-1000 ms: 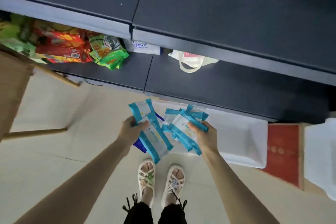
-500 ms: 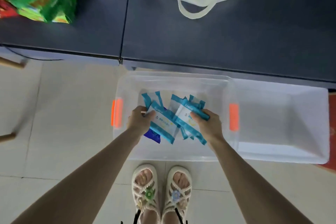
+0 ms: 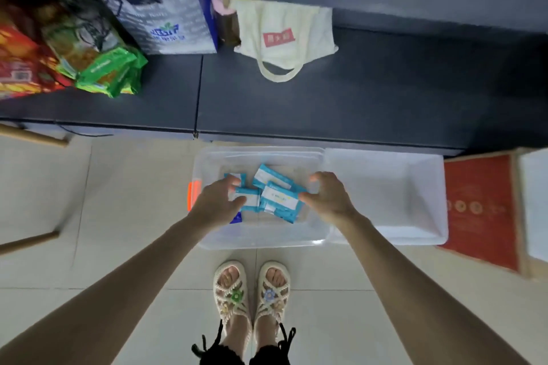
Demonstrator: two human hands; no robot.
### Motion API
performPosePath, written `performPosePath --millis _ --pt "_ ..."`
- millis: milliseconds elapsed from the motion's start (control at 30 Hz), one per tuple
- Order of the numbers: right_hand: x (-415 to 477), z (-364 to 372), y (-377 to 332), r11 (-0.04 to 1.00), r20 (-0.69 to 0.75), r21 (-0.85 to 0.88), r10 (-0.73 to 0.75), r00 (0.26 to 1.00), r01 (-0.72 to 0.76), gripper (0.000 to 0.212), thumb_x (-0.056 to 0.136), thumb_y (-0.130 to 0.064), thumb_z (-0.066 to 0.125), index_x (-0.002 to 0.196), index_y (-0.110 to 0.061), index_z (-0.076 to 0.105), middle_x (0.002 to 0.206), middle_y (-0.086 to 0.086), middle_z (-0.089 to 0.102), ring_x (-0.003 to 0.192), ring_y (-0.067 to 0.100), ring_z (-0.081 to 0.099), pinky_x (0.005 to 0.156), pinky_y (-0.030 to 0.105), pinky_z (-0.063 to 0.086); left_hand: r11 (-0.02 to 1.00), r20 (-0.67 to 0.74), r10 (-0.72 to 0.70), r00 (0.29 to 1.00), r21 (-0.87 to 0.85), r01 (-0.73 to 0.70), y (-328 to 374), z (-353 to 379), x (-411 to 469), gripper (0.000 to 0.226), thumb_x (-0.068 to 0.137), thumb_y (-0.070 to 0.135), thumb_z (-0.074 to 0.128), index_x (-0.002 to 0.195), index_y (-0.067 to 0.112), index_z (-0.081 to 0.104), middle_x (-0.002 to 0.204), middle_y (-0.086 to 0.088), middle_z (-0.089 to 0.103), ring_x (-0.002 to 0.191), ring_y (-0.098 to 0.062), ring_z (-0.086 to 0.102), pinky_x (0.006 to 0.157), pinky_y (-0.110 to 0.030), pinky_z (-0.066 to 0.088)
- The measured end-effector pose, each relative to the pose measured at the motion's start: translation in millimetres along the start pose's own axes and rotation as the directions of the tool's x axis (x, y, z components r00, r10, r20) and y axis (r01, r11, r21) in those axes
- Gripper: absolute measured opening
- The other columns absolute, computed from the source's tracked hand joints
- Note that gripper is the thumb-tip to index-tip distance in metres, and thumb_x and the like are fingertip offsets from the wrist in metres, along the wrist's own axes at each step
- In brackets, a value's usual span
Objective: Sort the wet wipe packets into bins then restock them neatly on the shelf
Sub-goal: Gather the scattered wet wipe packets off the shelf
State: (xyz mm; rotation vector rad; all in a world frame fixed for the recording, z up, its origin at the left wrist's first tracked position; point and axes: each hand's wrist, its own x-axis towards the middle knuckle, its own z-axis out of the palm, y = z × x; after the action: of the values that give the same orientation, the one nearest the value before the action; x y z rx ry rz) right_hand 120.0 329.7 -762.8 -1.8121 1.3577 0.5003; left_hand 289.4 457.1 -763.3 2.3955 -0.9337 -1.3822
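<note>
1. The wet wipe packets (image 3: 277,197) lie heaped in the clear bin (image 3: 261,241) on the floor, in front of the dark shelf (image 3: 355,98).
2. The left hand (image 3: 218,201) brackets one packet's edge between fingers and thumb; I cannot tell whether it pinches.
3. The right hand (image 3: 329,197) spreads loosely beside the heap, holding nothing.

Over a clear plastic bin with an orange latch (image 3: 261,241) on the pale tiled floor (image 3: 133,216), a person's left hand (image 3: 218,201) and right hand (image 3: 329,197) hover at a heap of blue-and-white wet wipe packets (image 3: 278,195). The right hand's fingers are spread. The left's curl at a packet's edge, hold unclear. A white plastic bin (image 3: 385,187) sits at the clear bin's 3 o'clock. At 12 o'clock, a dark shelf (image 3: 355,104) bears a cream cloth tote bag (image 3: 284,35).
</note>
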Motion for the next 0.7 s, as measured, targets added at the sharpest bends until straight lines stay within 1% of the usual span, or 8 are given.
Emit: performPosePath --millis 33,100,233,300,367,467,533,700 --pt "-22 -26 -14 0.999 -0.024 -0.031 -0.027 0.999 0.027 0.04 0.091 -0.025 0.06 0.127 -0.011 0.05 0.133 0.008 0.048 0.119 0.023 0.05 0.09 0.029 0.048 0.997 0.002 0.05 0.999 0.066 -0.05 23 -20 -22 0.04 0.094 0.021 0.054 0.131 0.011 0.047 0.133 -0.007 0.055 0.12 -0.022 0.051 0.092 -0.028 0.042" --pt "-72 -79 -42 0.994 -0.073 -0.083 -0.083 0.994 0.077 0.038 0.091 -0.025 0.058 0.126 -0.01 0.051 0.133 0.009 0.048 0.117 0.026 0.051 0.093 0.036 0.048 0.974 -0.004 0.14 0.99 0.181 -0.137 70 -62 -69 0.042 0.094 0.026 0.054 0.134 0.016 0.044 0.135 -0.004 0.053 0.123 -0.021 0.048 0.092 -0.029 0.043" --pt "-178 -187 -86 0.972 -0.194 -0.117 -0.223 0.955 0.203 0.043 0.091 -0.023 0.059 0.132 -0.015 0.051 0.139 0.004 0.045 0.125 0.022 0.047 0.1 0.032 0.039 0.861 -0.039 0.376 0.926 0.384 -0.334 165 -142 -168 0.051 0.094 0.032 0.053 0.14 0.019 0.039 0.14 -0.001 0.048 0.129 -0.021 0.041 0.105 -0.037 0.035" --pt "-232 -239 -101 0.962 -0.266 -0.15 -0.263 0.927 0.23 0.045 0.091 -0.025 0.059 0.134 -0.016 0.05 0.14 0.002 0.045 0.125 0.022 0.047 0.101 0.034 0.04 0.801 -0.084 0.479 0.874 0.448 -0.396 211 -175 -214 0.052 0.093 0.034 0.054 0.141 0.02 0.038 0.14 -0.002 0.048 0.129 -0.023 0.04 0.106 -0.04 0.034" --pt "-281 -290 -112 0.947 -0.332 -0.188 -0.311 0.891 0.261 0.044 0.093 -0.026 0.058 0.134 -0.014 0.049 0.14 0.003 0.044 0.125 0.024 0.047 0.103 0.036 0.04 0.729 -0.131 0.582 0.803 0.52 -0.444 259 -202 -255 0.05 0.093 0.035 0.053 0.139 0.02 0.04 0.136 -0.004 0.051 0.125 -0.026 0.042 0.103 -0.038 0.035" --pt "-344 -360 -115 0.927 -0.441 -0.23 -0.372 0.817 0.297 0.043 0.094 -0.025 0.057 0.135 -0.014 0.047 0.141 0.004 0.043 0.126 0.026 0.046 0.102 0.039 0.041 0.654 -0.175 0.686 0.707 0.574 -0.492 329 -232 -312 0.052 0.094 0.036 0.051 0.141 0.019 0.037 0.134 -0.004 0.05 0.125 -0.026 0.041 0.101 -0.038 0.034" --pt "-370 -396 -114 0.922 -0.483 -0.255 -0.383 0.788 0.292 0.044 0.095 -0.026 0.056 0.137 -0.015 0.045 0.143 0.003 0.04 0.126 0.026 0.045 0.101 0.04 0.041 0.615 -0.195 0.731 0.654 0.604 -0.507 364 -246 -336 0.053 0.095 0.037 0.051 0.142 0.019 0.036 0.136 -0.004 0.049 0.126 -0.025 0.04 0.103 -0.038 0.033" --pt "-420 -506 -85 0.9 -0.61 -0.33 -0.434 0.662 0.286 0.045 0.094 -0.027 0.056 0.137 -0.016 0.045 0.139 0.005 0.042 0.122 0.027 0.046 0.098 0.042 0.043 0.533 -0.273 0.825 0.495 0.668 -0.519 470 -260 -379 0.05 0.095 0.038 0.05 0.14 0.02 0.038 0.134 -0.005 0.05 0.124 -0.025 0.043 0.102 -0.038 0.035"
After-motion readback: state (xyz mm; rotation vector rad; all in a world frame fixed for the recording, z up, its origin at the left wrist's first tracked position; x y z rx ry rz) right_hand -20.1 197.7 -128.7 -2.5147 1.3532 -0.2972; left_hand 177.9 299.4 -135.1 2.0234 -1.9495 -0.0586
